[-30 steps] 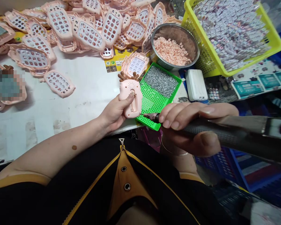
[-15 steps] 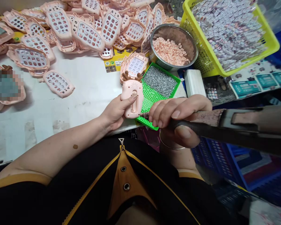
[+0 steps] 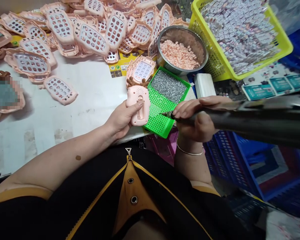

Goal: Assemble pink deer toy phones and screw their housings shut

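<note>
My left hand point(image 3: 123, 116) grips a pink toy phone point(image 3: 137, 91) with brown antlers, its back facing up and the battery compartment uncovered. The thumb lies across that compartment. My right hand point(image 3: 196, 118) is wrapped round a dark power screwdriver point(image 3: 230, 116), whose tip points left over the green perforated tray point(image 3: 162, 125), apart from the toy phone. Small silver screws point(image 3: 168, 86) fill the far part of that tray. Just beyond the held toy, another pink shell with a white keypad point(image 3: 143, 70) lies face up.
Pink phone shells point(image 3: 90, 36) are heaped along the back of the white table point(image 3: 95, 90). A steel bowl point(image 3: 162, 61) holds small pink pieces; beside it stands a yellow basket point(image 3: 222, 65) of bagged small parts. Blue crates point(image 3: 252, 180) are below right, and a white block point(image 3: 205, 85) lies near the tray.
My right hand has drawn the screwdriver back to the right, so its tip has left the toy's lower corner and is now over the tray. My left hand keeps its grip.
</note>
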`<move>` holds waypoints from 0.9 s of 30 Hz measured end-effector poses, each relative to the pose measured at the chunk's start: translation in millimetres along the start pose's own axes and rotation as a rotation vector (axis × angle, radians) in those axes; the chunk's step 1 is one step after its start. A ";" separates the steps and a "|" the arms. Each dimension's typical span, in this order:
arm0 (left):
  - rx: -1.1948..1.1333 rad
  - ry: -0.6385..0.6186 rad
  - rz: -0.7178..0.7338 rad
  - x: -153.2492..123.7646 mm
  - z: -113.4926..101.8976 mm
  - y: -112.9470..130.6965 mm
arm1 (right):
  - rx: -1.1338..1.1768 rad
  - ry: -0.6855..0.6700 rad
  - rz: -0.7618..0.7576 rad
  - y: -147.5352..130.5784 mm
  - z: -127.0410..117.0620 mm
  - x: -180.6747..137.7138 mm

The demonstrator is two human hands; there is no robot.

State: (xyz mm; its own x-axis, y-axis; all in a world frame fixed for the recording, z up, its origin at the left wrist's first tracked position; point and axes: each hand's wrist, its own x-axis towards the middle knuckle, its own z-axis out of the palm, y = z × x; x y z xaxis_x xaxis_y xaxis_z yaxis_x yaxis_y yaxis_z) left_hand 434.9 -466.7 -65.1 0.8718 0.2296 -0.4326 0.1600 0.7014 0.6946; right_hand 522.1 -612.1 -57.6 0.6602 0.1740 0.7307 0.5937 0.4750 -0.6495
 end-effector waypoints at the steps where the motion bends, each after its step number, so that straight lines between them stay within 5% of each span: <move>1: 0.007 -0.001 -0.003 0.1 -0.4 -0.1 | -0.041 0.002 0.006 7.0 -2.7 -1.7; 18: 0.026 -0.020 0.000 -1.1 -1.6 -0.1 | -0.423 -0.041 0.130 33.1 -15.1 -15.6; 24: -0.047 -0.038 -0.009 -0.9 1.5 -0.4 | 0.008 -0.045 -0.026 -18.2 4.0 9.0; 27: -0.052 -0.040 0.006 -1.2 3.1 -1.1 | 0.061 -0.110 0.115 -52.7 16.1 12.6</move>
State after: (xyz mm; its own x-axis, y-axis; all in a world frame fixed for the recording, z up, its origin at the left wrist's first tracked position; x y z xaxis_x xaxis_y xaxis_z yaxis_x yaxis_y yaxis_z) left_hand 435.2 -469.8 -63.6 0.8908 0.2069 -0.4046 0.1319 0.7344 0.6658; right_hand 491.6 -621.1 -10.8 0.6657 0.3220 0.6732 0.4863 0.4971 -0.7186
